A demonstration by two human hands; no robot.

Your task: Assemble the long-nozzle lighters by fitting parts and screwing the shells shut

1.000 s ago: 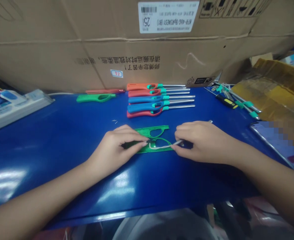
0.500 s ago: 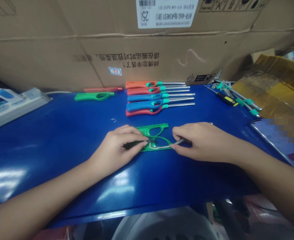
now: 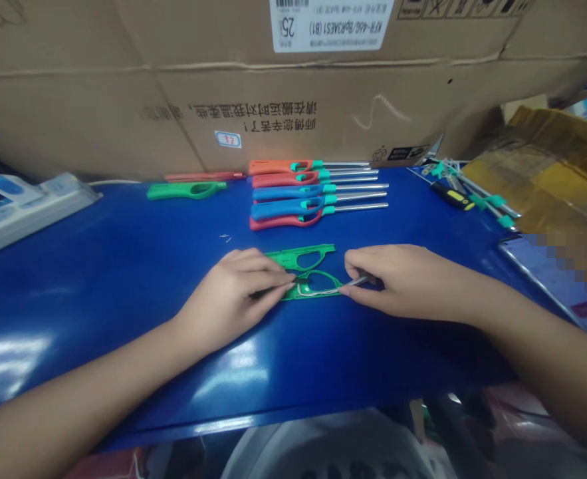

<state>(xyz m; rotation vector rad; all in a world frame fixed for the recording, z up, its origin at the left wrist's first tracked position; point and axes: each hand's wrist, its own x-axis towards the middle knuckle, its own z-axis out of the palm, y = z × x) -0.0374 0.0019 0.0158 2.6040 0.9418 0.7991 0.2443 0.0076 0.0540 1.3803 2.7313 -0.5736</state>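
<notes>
Two green plastic shell halves (image 3: pixel 302 259) lie one behind the other on the blue table (image 3: pixel 123 253), the nearer one with a thin white wire (image 3: pixel 323 293) along it. My left hand (image 3: pixel 240 283) is closed at the left end of the nearer half, fingertips pinching a small dark part that its fingers partly hide. To the right, my right hand (image 3: pixel 397 279) is closed around a slim metal tube (image 3: pixel 359 281), whose tip meets the wire at the shell's right end. The far half rests behind my left fingers, partly covered.
Several assembled lighters (image 3: pixel 288 193) lie behind the shells. Green and red handle pieces (image 3: pixel 188 191) are at back left, near a power strip (image 3: pixel 34 209). A screwdriver (image 3: pixel 453 196), metal tubes and a carton (image 3: pixel 547 173) stand at right. Tiny screws (image 3: pixel 225 237) lie mid-table.
The view has shifted very slightly. Both hands keep nearly the same place and grip, with the tube in my right hand at a slightly different angle.
</notes>
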